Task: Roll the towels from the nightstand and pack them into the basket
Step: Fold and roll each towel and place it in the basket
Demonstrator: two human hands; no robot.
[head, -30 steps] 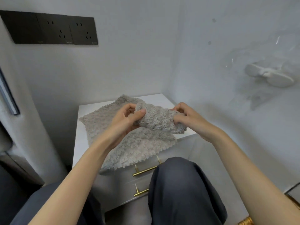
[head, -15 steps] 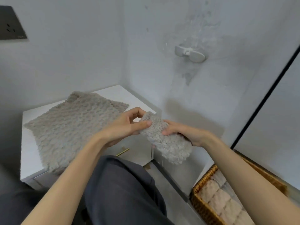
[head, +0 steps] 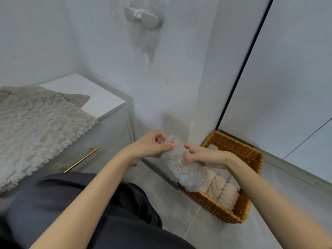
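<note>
A home bedroom corner — white nightstand (head: pixel 100 97), wicker basket (head: pixel 233 146).

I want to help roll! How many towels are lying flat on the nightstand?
2 that I can see: the top towel spread over the nightstand, and a second towel peeking out beneath it at the back. More may be hidden underneath.

Pale grey walls (head: pixel 107 42); grey tiled floor (head: pixel 208 230); white wall hook (head: pixel 142 17).
</note>
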